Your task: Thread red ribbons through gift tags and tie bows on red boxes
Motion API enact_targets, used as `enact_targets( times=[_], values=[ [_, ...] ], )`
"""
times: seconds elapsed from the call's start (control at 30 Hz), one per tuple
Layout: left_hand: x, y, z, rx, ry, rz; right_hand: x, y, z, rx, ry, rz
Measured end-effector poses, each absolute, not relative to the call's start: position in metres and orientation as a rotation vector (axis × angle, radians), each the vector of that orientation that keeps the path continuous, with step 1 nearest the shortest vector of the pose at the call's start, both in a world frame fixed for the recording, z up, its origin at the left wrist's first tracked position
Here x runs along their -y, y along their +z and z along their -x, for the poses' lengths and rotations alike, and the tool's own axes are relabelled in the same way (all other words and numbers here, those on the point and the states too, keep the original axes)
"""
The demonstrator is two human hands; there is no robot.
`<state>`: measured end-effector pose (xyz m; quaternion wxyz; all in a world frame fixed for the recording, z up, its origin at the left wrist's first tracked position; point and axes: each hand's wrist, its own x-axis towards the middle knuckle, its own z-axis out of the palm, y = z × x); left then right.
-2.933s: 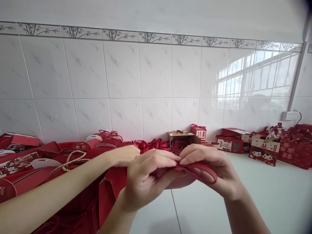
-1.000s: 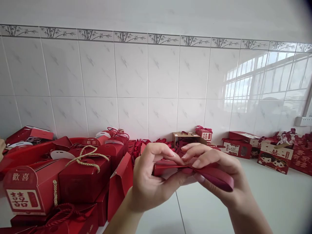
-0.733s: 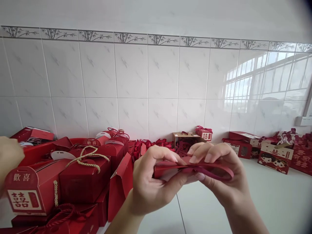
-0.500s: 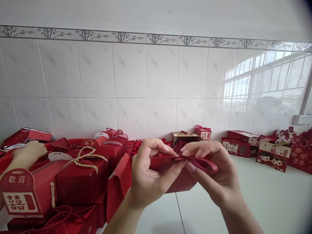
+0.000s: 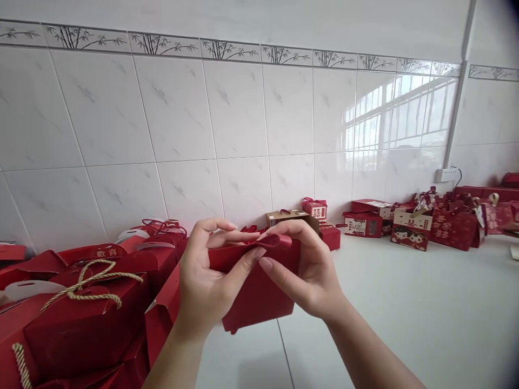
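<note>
A small red paper gift bag [image 5: 265,296] hangs above the table, held between both hands at its top edge. A dark red ribbon [image 5: 280,243] loops out over the right part of that edge. My left hand [image 5: 214,275] is closed, its thumb pressing the near side of the top edge and its fingers behind. Beside it, my right hand [image 5: 310,267] pinches the ribbon close to the knot, thumb in front and fingers curled over the top. The fingertips of both hands nearly meet. The back of the bag is hidden.
Red gift boxes [image 5: 91,319], one tied with gold cord [image 5: 87,286], crowd the left side. An open brown box [image 5: 279,216] and a small ribboned box [image 5: 315,208] stand behind my hands. More printed boxes [image 5: 410,229] line the tiled wall at right.
My view has turned right, and the other person's hand at the left is out of sight. The bag's front faces me more, and the ribbon loop looks smaller.
</note>
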<state>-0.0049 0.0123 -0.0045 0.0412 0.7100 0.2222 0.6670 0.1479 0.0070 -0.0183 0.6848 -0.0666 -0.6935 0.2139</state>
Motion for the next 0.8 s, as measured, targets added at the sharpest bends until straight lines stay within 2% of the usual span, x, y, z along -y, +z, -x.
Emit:
enact_targets(
  times=[0.33,0.47,0.6,0.73,0.8],
  values=[
    [-0.026,-0.006,0.005,-0.888,2.118,-2.105,-0.024,-0.023,-0.149,1.559,0.435,0.235],
    [-0.016,0.000,0.007,-1.035,2.128,-1.958,-0.027,-0.021,-0.159,1.648,0.636,0.337],
    [0.000,0.005,0.008,-1.126,2.124,-1.766,-0.022,-0.013,-0.172,1.811,0.655,0.538],
    [-0.002,0.007,0.009,-0.985,2.173,-1.968,-0.030,-0.013,-0.182,1.849,0.984,0.615],
    [-0.004,0.008,0.012,-0.821,2.304,-1.978,-0.043,-0.018,-0.186,1.854,1.012,0.733]
  ],
)
